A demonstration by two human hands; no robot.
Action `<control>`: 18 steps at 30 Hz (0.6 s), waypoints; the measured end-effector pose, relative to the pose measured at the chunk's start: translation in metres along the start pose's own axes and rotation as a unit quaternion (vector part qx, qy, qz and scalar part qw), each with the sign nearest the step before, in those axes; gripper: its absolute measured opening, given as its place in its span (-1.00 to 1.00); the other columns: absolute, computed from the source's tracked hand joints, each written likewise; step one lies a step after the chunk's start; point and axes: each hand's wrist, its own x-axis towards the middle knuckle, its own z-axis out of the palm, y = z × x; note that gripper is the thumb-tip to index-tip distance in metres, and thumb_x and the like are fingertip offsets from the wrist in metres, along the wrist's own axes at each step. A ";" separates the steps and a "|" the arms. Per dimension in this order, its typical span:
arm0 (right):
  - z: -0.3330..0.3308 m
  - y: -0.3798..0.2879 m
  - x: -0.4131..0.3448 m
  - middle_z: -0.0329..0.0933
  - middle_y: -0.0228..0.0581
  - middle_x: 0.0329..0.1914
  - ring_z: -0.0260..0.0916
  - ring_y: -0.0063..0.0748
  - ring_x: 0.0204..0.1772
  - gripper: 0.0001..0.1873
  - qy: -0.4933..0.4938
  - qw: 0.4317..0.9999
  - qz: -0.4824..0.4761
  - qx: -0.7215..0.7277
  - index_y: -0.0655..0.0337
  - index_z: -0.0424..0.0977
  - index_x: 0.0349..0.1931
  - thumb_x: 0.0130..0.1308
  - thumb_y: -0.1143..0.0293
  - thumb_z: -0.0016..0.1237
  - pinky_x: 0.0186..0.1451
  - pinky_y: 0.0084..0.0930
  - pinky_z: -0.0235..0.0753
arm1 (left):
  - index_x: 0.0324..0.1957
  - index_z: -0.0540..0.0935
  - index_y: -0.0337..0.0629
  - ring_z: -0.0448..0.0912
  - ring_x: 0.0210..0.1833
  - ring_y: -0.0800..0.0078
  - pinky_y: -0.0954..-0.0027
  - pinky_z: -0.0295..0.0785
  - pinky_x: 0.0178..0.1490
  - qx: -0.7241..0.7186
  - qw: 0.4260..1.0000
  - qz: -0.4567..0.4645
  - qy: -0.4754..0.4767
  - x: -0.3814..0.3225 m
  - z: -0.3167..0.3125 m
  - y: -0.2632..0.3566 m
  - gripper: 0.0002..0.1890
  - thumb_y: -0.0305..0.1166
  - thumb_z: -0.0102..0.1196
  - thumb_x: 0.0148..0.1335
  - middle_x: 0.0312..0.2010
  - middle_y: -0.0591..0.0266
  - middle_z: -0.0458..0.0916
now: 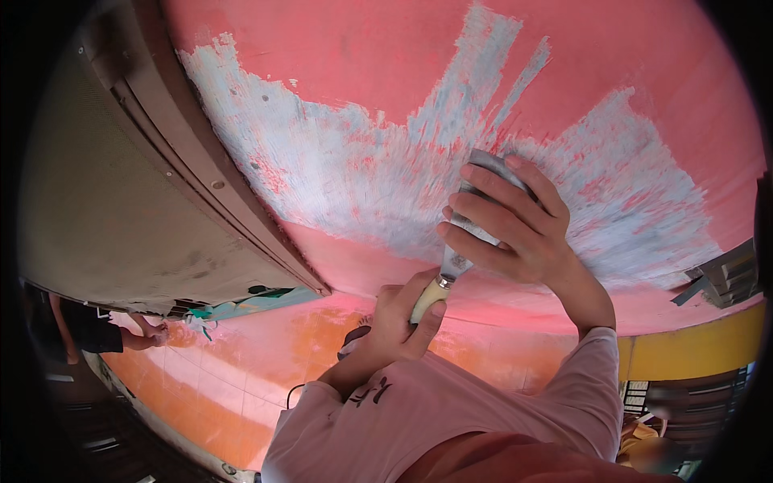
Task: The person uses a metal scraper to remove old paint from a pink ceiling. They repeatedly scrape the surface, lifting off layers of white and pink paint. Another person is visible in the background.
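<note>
My left hand point(406, 314) is closed around the pale handle of a metal scraper point(457, 261). My right hand point(513, 223) lies over the scraper's wide blade with its fingers spread, pressing on the metal. The blade's far edge meets a pink painted surface point(374, 54). Around and beyond the blade, the pink paint is gone in a broad, streaked pale blue-grey patch point(338, 163), with red traces left in it. Two narrower bare strips run up from this patch.
A brown metal frame point(217, 184) with a beige panel point(121, 199) borders the surface at left. Another person's bare legs point(142, 338) show at lower left, over an orange and pink tiled floor point(205, 386). A yellow band point(694, 347) and a dark louvred part point(734, 275) are at right.
</note>
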 end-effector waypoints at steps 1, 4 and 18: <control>0.003 0.001 0.001 0.55 -0.48 -0.13 0.57 -0.31 0.04 -0.82 0.017 1.000 -0.002 0.009 -0.09 0.52 -0.28 0.09 0.34 0.18 0.25 -0.19 0.52 | 0.08 0.47 -0.44 0.43 -0.70 0.32 0.36 0.30 -0.54 0.006 1.000 0.000 0.005 0.000 0.002 0.000 -0.62 -0.36 0.03 0.32 -0.68 0.20 0.41; 0.014 0.000 0.001 0.56 -0.47 -0.24 0.60 -0.29 -0.05 -0.77 0.080 0.996 0.028 0.026 -0.05 0.53 -0.35 -0.02 0.43 0.28 0.18 -0.20 0.57 | 0.07 0.46 -0.47 0.44 -0.72 0.32 0.37 0.31 -0.55 -0.010 1.000 0.007 0.011 0.003 0.005 0.003 -0.63 -0.38 0.02 0.32 -0.70 0.21 0.40; 0.026 -0.007 0.012 0.50 -0.64 -0.22 0.60 -0.38 0.08 -0.59 0.136 0.984 0.101 -0.064 -0.15 0.37 -0.44 -0.07 0.62 0.31 0.17 -0.20 0.50 | -0.01 0.49 -0.55 0.38 -0.73 0.47 0.44 0.27 -0.59 -0.096 0.991 0.089 0.016 0.022 -0.004 0.005 -0.64 -0.41 0.03 0.27 -0.68 0.26 0.40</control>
